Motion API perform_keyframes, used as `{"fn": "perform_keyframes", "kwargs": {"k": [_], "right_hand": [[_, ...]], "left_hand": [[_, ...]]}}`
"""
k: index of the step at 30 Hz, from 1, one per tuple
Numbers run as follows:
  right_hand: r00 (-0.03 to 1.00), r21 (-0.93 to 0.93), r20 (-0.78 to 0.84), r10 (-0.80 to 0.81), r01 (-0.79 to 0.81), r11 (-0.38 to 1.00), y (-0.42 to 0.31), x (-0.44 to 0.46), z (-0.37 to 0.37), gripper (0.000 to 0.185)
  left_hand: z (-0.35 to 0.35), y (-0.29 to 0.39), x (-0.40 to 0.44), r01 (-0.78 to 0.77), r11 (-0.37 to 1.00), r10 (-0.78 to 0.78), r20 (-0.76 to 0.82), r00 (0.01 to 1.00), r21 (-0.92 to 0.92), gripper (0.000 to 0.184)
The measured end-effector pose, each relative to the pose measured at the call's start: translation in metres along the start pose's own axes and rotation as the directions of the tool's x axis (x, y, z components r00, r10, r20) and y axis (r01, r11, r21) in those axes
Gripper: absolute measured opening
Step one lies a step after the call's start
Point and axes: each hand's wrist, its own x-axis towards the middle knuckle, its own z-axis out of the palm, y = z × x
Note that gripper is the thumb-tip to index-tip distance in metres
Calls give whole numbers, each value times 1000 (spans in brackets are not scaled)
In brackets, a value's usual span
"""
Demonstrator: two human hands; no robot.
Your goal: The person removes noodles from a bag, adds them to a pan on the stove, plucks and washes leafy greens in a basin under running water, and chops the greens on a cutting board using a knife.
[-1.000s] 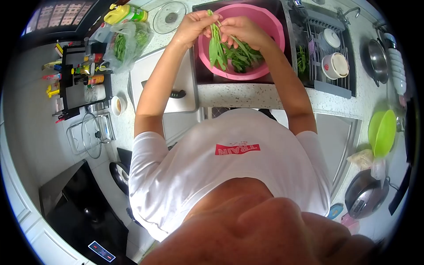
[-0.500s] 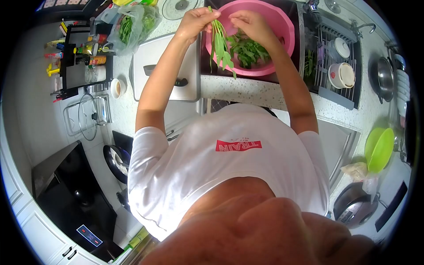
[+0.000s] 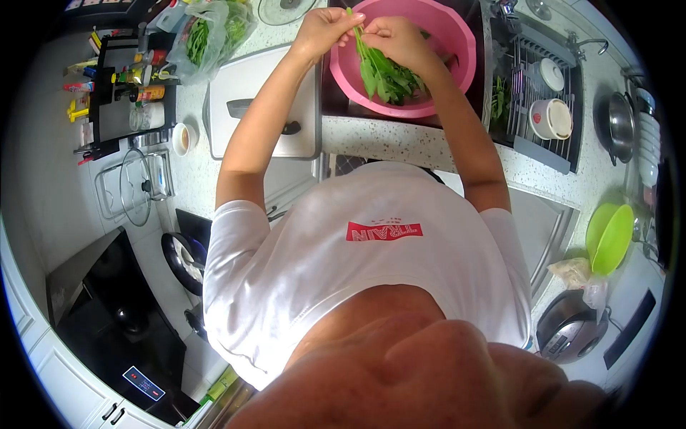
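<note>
My left hand [image 3: 327, 32] pinches the stem end of some leafy greens [image 3: 382, 75] over the left side of a pink basin [image 3: 463, 44]. Close beside it, my right hand [image 3: 400, 41] has its fingers closed at the same stems. The leaves hang down from both hands into the basin, where they overlap any greens lying below. The basin stands in the dark sink.
Left of the sink, a knife [image 3: 239, 108] lies on a white cutting board [image 3: 264, 79]. A plastic bag of greens [image 3: 212, 39] and a spice rack [image 3: 107, 100] are further left. A dish rack [image 3: 550, 79] stands right of the sink.
My right hand was apart from the stems half a second ago and has moved left to them. The leaves hang further inside the basin, and the view has shifted slightly.
</note>
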Motion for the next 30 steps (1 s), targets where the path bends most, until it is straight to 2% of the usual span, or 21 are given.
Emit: {"fn": "perform_keyframes", "kwargs": {"k": [3, 5, 10, 16, 19, 22, 23, 24, 25, 26, 27, 29, 30], "right_hand": [[989, 166, 125, 82, -102, 981, 10, -4, -10, 17], [976, 249, 186, 114, -159, 955, 18, -10, -15, 18], [933, 458, 294, 208, -329, 826, 27, -38, -22, 18], [966, 485, 133, 222, -259, 835, 39, -64, -23, 15], [984, 489, 93, 151, -177, 854, 67, -70, -29, 14], [977, 383, -29, 212, -185, 905, 92, -91, -42, 12], [953, 141, -238, 187, -157, 978, 82, -106, -48, 11], [868, -104, -496, 21, -83, 991, 84, -115, -61, 12], [723, -353, -662, -198, -68, 933, 88, -126, -75, 13], [646, -416, -734, -208, -187, 890, 90, -134, -93, 14], [563, -459, -794, -230, -307, 834, 95, -142, -112, 16], [515, -584, -764, -389, -297, 755, 116, -154, -139, 19], [642, -661, -692, -331, -379, 648, 139, -161, -150, 19]], "left_hand": [[-1, -9, 5, -66, 998, 66, 25, 998, 15, 26], [2, -8, 4, -52, 999, 52, -1, 999, 9, 26], [-3, -12, 14, -71, 994, 67, -47, 997, -84, 24], [8, -11, 16, -20, 996, 15, -51, 999, -84, 23], [22, -15, 18, -24, 989, 22, -16, 1000, -145, 21], [39, -21, 20, -51, 977, 32, -93, 995, -207, 20], [43, -23, 21, -42, 974, 20, -104, 994, -221, 21], [46, -25, 23, -40, 971, 11, -127, 992, -234, 21], [49, -29, 25, -23, 969, -4, -109, 994, -247, 21], [51, -32, 25, -8, 968, -18, -101, 995, -251, 21], [55, -34, 24, 8, 968, -33, -94, 995, -252, 20], [61, -36, 24, 19, 963, -42, -82, 996, -270, 20], [65, -36, 25, 17, 957, -41, -77, 996, -288, 21]]}}
